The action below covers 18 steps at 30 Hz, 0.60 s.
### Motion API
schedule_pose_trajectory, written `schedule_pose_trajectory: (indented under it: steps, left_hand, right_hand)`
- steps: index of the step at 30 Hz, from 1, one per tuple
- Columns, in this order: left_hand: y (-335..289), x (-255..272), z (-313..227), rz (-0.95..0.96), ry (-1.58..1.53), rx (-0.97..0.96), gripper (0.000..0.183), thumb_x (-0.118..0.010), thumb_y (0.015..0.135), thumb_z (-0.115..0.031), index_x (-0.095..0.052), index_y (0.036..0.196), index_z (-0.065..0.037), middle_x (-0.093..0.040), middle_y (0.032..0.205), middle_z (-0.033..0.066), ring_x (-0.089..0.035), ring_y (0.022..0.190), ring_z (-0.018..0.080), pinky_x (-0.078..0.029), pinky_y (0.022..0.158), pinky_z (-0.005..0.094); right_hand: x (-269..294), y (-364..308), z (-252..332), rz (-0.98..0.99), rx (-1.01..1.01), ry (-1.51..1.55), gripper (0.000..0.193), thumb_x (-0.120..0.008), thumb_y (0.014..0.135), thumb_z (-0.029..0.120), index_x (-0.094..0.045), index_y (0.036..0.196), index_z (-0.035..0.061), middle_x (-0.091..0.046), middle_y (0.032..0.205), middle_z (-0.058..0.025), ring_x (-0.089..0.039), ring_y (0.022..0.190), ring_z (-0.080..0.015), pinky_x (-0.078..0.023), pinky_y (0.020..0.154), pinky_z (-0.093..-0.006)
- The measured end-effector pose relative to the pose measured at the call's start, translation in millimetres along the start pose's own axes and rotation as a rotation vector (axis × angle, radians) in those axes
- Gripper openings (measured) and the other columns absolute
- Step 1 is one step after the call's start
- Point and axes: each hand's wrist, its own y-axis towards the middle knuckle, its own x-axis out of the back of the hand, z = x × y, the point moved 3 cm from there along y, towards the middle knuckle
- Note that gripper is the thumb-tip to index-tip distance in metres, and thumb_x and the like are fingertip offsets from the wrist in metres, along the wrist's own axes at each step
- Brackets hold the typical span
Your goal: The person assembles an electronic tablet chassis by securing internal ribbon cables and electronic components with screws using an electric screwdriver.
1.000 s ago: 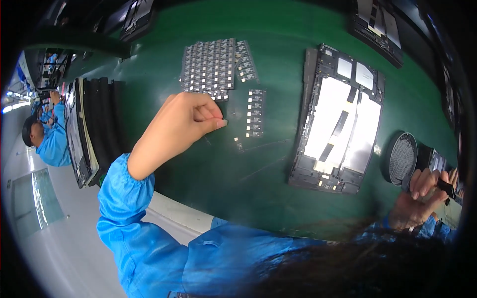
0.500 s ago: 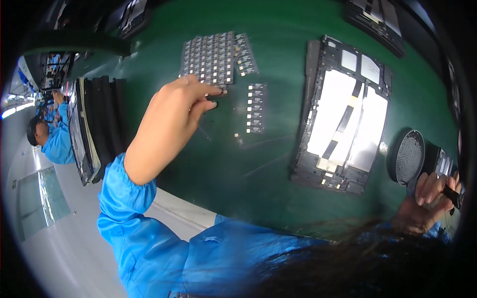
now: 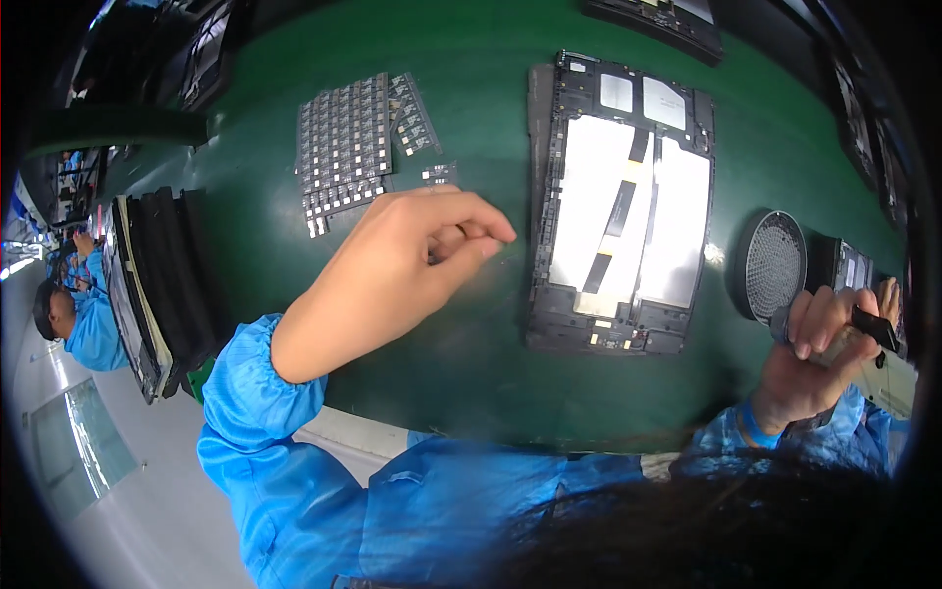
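My left hand [image 3: 392,265] is raised over the green table between the small parts and a flat device. Its thumb and index finger are pinched together; whatever may be between them is too small to make out. Behind it lie a sheet of small dark pieces with pale squares [image 3: 343,137] and a tilted smaller sheet [image 3: 414,123]. A short strip [image 3: 439,175] of the same pieces is partly covered by the hand. The open black device housing [image 3: 613,216] shows silver battery-like panels and a dark ribbon cable. At the far right, my right hand [image 3: 819,344] grips a black-ended object, mostly hidden.
A round mesh-faced cup [image 3: 772,265] stands left of my right hand. Dark flat housings [image 3: 162,285] are stacked at the left edge, and another device [image 3: 667,25] lies at the back. A co-worker in blue [image 3: 88,324] is at far left; other fingers [image 3: 889,299] show beyond my right hand.
My left hand has left the sheet edge and moved right, toward the device, now covering most of the strip. The whole view has shifted, so the table things sit further left. The right hand still grips its object.
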Motion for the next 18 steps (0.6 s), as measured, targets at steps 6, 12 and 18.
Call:
schedule_pose_trajectory:
  steps: [6, 12, 18]
  left_hand:
    - [2.1, 6.3, 3.9, -0.418, 0.306, -0.327, 0.015, -0.069, 0.087, -0.005, -0.07, 0.1, 0.001, -0.067, 0.084, 0.0122, -0.062, 0.065, 0.0187, -0.048, 0.061, 0.033]
    - [4.7, -20.6, -2.5, -0.006, -0.306, 0.021, 0.012, -0.071, 0.088, -0.004, -0.072, 0.098, 0.003, -0.071, 0.094, 0.0077, -0.068, 0.083, 0.0104, -0.052, 0.071, 0.0223]
    - [13.6, -37.2, -4.0, -0.012, -0.185, -0.118, 0.014, -0.073, 0.086, -0.001, -0.072, 0.098, 0.005, -0.069, 0.092, 0.0082, -0.069, 0.082, 0.0121, -0.053, 0.074, 0.0224]
  right_hand:
    - [-12.5, 0.8, -1.4, 0.009, 0.022, -0.009, 0.046, -0.049, 0.103, 0.04, -0.053, 0.126, 0.0, -0.042, 0.07, 0.0024, -0.035, 0.056, -0.0057, -0.029, 0.051, -0.0225]
    - [-13.9, 1.4, -2.3, 0.038, -0.003, 0.018, 0.046, -0.048, 0.104, 0.038, -0.052, 0.128, 0.0001, -0.042, 0.071, 0.0023, -0.035, 0.056, -0.0062, -0.029, 0.052, -0.0221]
    - [-11.0, 0.6, 5.1, -0.01, 0.045, -0.097, 0.048, -0.049, 0.102, 0.043, -0.053, 0.126, 0.0018, -0.045, 0.069, 0.0006, -0.037, 0.052, -0.0073, -0.03, 0.048, -0.0244]
